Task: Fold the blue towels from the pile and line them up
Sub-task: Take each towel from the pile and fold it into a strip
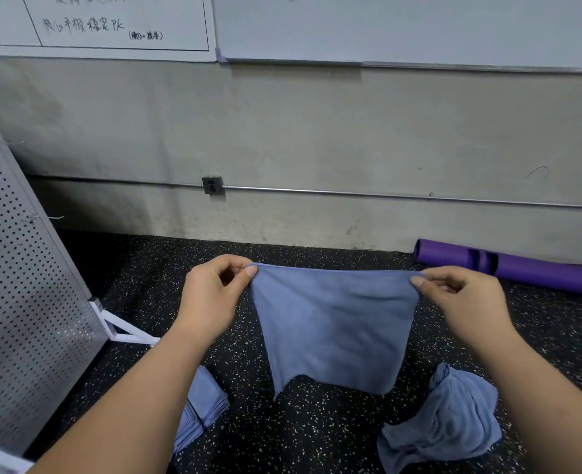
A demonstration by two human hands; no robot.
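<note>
a blue towel [334,326] hangs open in the air at about 6 o'clock in the view. the left hand [211,295] pinches one top corner between thumb and forefinger, and the right hand [460,295] pinches the other the same way, so the top edge is pulled nearly straight while the lower corners dangle above the speckled floor [303,436]. this towel looks spread out for its first fold, with no fold made in it yet. at 7 o'clock, partly hidden behind the left forearm, sits a stack of folded towels [202,401], so a good part of the job seems done. at 5 o'clock a crumpled pile [443,425] remains, apparently only a few towels, though the count cannot be told. a whiteboard [118,25] at 11 o'clock carries handwritten chinese characters; only the letters "pk" at the end of one line read clearly. no brand or label shows on the towels.
</note>
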